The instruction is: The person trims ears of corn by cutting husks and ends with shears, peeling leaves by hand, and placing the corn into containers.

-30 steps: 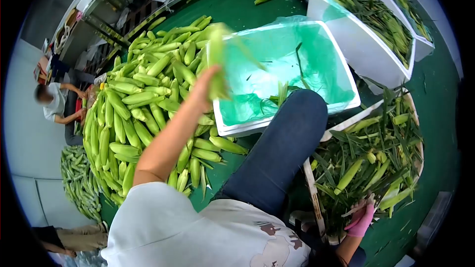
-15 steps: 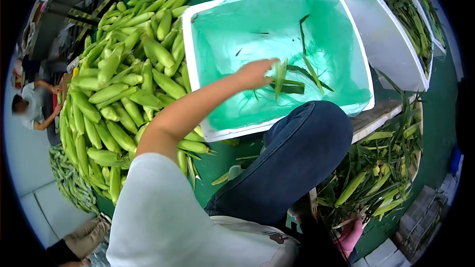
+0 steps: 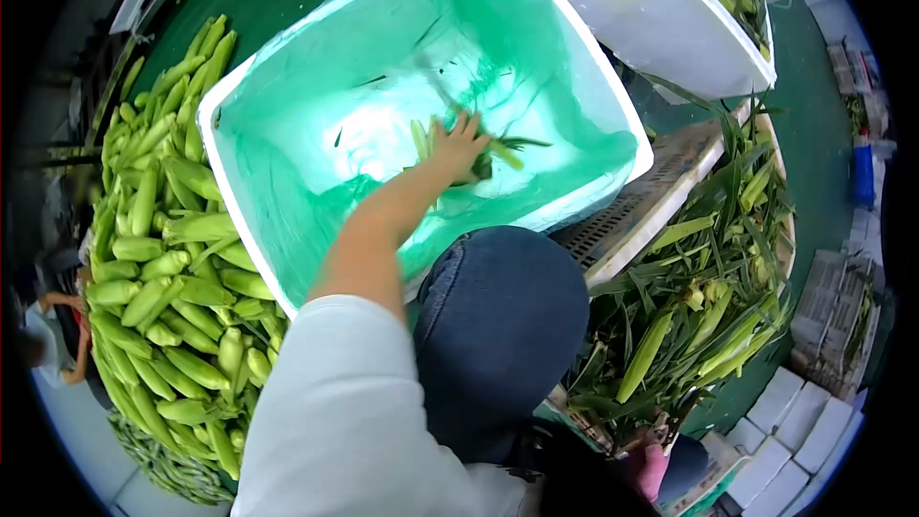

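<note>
My bare left hand (image 3: 455,148) reaches down into a white foam box (image 3: 617,86) lined with thin green plastic. Its fingers curl over a small bunch of corn leaves (image 3: 507,155), whose ends stick out on both sides. Darker scraps lie on the lining near it. At the bottom right, my right hand (image 3: 653,467), in a pink glove, is at the edge of a container heaped with corn husks (image 3: 708,325). Its fingers look bent together among the husk ends, but what they hold is too small to make out.
A large pile of corn in husks (image 3: 172,297) lies left of the foam box. My bent knee (image 3: 507,316) stands close to its near side. Another foam box (image 3: 661,19) with leaves is at the upper right. White blocks (image 3: 795,421) are stacked at lower right; a person (image 3: 48,335) sits far left.
My left hand has moved onto the leaves in the foam box and drawn them together. The view has swung, shifting the box left. The right hand stays by the husks.
</note>
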The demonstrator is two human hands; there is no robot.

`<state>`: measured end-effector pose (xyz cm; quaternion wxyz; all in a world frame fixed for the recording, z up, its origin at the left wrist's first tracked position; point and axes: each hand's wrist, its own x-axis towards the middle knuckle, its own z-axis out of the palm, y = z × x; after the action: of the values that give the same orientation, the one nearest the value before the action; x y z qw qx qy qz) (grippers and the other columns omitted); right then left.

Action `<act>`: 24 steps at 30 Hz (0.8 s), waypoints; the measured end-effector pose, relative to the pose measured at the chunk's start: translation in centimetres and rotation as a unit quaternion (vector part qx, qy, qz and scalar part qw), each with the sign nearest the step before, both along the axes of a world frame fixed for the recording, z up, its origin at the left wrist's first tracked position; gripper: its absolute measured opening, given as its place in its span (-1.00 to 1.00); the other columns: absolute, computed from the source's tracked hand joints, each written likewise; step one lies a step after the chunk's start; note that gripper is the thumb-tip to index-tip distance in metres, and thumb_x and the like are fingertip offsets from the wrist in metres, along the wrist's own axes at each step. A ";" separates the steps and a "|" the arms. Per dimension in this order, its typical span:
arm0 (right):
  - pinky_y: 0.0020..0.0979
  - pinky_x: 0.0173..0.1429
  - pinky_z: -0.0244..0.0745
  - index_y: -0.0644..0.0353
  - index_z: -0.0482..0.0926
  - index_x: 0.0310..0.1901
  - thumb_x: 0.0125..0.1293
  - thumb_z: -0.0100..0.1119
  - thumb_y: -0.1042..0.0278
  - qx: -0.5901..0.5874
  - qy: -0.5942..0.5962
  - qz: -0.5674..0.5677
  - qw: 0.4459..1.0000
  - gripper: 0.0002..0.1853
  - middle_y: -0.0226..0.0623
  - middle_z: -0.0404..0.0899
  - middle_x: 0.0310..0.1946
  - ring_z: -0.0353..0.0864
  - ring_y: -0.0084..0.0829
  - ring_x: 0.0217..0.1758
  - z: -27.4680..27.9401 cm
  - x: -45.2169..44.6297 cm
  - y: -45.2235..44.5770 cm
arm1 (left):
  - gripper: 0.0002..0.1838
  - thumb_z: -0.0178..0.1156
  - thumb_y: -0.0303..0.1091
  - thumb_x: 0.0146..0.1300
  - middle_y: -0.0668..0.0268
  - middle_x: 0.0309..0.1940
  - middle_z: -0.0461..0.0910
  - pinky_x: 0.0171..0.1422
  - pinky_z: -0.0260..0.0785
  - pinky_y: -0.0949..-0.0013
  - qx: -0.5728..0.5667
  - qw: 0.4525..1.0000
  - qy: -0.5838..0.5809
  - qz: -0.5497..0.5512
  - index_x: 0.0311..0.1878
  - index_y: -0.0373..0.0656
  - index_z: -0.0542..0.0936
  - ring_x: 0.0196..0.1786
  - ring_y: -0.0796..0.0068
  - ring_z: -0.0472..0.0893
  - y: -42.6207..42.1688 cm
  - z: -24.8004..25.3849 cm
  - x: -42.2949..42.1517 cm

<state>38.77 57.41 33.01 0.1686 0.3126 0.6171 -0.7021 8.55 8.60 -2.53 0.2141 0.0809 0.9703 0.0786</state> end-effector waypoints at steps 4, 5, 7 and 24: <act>-0.42 -0.08 0.45 0.23 0.36 0.35 0.33 0.22 0.31 0.071 -0.040 -0.117 0.990 -0.43 -0.38 0.52 -0.18 0.51 -0.49 -0.16 -2.1 -0.3 -0.8 | -0.19 0.49 -0.18 0.03 0.04 0.43 0.20 0.28 0.37 -0.22 0.052 0.997 0.040 0.039 0.39 0.14 0.37 0.45 -0.03 0.24 -4.5 0.5 11.5; -0.44 -0.08 0.44 0.23 0.36 0.34 0.32 0.21 0.33 0.095 -0.081 -0.091 0.988 -0.44 -0.38 0.53 -0.15 0.50 -0.51 -0.15 -1.9 -1.1 -1.2 | -0.46 0.31 -0.34 0.19 0.04 0.28 0.35 0.17 0.48 -0.01 0.059 0.994 0.073 0.055 0.26 0.08 0.44 0.26 -0.03 0.45 -6.6 -1.1 13.7; -0.49 -0.07 0.41 0.28 0.37 0.36 0.29 0.22 0.37 0.111 -0.057 -0.048 0.991 -0.41 -0.43 0.51 -0.17 0.48 -0.55 -0.16 -1.6 -2.1 -1.9 | -0.55 0.25 -0.29 0.26 0.01 0.14 0.44 0.05 0.53 -0.01 0.019 0.969 -0.010 0.247 0.22 0.09 0.45 0.06 -0.10 0.60 -10.3 -2.4 18.1; -0.34 0.07 0.46 0.28 0.25 0.43 0.35 0.21 0.15 -0.048 0.195 -0.097 0.975 -0.30 -0.31 0.53 -0.13 0.52 -0.41 -0.08 0.9 4.5 1.8 | -0.36 0.32 0.05 0.26 0.23 -0.18 0.54 -0.06 0.54 0.05 0.561 0.813 -0.048 0.150 0.25 -0.21 0.47 -0.17 0.31 0.59 16.7 49.5 0.6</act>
<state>43.23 59.17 33.86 -0.0087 0.2196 0.5708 -0.7912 9.17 25.33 46.97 0.1640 0.0369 0.7466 0.6437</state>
